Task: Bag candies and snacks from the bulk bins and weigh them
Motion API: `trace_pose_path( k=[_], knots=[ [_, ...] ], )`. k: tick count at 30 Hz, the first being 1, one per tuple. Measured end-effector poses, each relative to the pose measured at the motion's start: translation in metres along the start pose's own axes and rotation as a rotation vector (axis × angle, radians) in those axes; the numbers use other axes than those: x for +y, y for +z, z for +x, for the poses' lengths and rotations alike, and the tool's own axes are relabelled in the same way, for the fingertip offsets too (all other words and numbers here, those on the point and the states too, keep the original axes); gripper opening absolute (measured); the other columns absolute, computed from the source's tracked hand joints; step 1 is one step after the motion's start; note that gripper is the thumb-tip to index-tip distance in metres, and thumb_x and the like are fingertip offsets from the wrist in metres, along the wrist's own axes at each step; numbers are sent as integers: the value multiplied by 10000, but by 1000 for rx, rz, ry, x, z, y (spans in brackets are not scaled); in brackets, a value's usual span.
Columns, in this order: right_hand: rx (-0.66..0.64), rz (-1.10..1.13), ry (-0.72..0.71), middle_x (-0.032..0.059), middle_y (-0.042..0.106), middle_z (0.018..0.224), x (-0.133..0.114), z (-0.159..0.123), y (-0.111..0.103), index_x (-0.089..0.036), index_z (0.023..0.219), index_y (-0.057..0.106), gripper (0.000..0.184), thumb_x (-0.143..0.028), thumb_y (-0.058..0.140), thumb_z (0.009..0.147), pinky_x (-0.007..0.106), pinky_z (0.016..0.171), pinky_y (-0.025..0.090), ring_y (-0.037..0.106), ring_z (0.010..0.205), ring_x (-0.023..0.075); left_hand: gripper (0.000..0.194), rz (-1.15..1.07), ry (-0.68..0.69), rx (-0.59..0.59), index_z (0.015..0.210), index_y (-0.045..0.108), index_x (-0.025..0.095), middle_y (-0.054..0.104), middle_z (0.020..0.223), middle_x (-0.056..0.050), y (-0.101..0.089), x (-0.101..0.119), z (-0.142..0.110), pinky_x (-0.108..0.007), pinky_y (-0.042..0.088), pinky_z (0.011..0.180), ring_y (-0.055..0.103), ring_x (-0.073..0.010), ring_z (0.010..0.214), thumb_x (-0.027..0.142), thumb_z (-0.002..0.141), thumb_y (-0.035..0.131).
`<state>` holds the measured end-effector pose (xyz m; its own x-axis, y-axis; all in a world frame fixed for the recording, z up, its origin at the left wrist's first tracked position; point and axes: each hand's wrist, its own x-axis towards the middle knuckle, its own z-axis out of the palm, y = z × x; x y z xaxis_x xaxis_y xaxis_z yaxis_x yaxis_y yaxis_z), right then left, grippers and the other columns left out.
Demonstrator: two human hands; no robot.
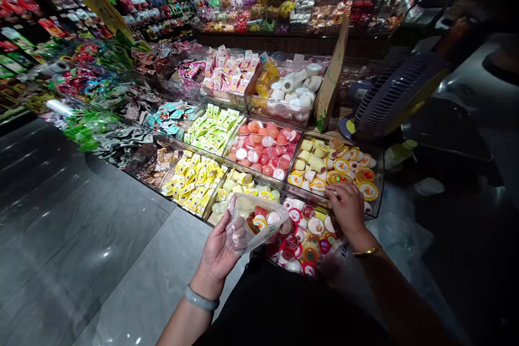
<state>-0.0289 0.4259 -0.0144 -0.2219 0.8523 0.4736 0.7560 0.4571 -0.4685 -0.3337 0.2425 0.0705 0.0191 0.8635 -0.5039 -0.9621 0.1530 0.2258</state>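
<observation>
My left hand [221, 251] is closed on the side of a clear plastic bag [255, 235], whose mouth hangs open. Inside the bag are several jelly cups, among them one with an orange-and-white lid [259, 222] and some reddish ones. My right hand [347, 208] is at the front edge of a bin of yellow and white jelly cups [312, 162]. Its fingers are curled together close to the cups; what lies between the fingertips is hidden. Below it, a bin of red- and white-lidded jelly cups [315, 226] is partly covered by the bag.
Bins of pink-red jelly cups [263, 146], yellow packets [193, 181] and green packets [213, 128] adjoin. A cardboard piece [331, 81] stands upright behind, beside a fan [395, 94]. Grey tiled floor [101, 248] lies left. Packed shelves line the back.
</observation>
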Motion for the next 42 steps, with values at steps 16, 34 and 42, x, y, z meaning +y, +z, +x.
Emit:
trace_pose_path(
  k=[16, 34, 42],
  knots=[
    [-230, -441, 103, 178, 687, 1085, 48, 36, 15, -129, 1219, 635, 422, -302, 618, 834, 440, 898, 380, 548, 1059, 335, 252, 9, 40, -30, 1151, 583, 278, 338, 644, 47, 6, -12, -6, -163, 307, 440, 415, -84, 484, 311, 1021, 370],
    [-603, 506, -67, 85, 704, 1115, -163, -9, 21, -246, 1195, 663, 453, -397, 743, 776, 462, 941, 474, 628, 1040, 286, 273, 60, 72, -6, 1237, 566, 292, 365, 653, 48, 6, -12, -7, -140, 320, 429, 393, -70, 475, 300, 1006, 421],
    [-668, 314, -408, 106, 686, 1256, -140, -14, 20, -226, 1358, 567, 463, -424, 570, 939, 593, 1147, 230, 524, 1286, 300, 253, 29, 69, 42, 1069, 598, 200, 380, 647, 44, 1, -4, -12, -131, 287, 379, 392, -60, 449, 341, 1016, 396]
  ],
)
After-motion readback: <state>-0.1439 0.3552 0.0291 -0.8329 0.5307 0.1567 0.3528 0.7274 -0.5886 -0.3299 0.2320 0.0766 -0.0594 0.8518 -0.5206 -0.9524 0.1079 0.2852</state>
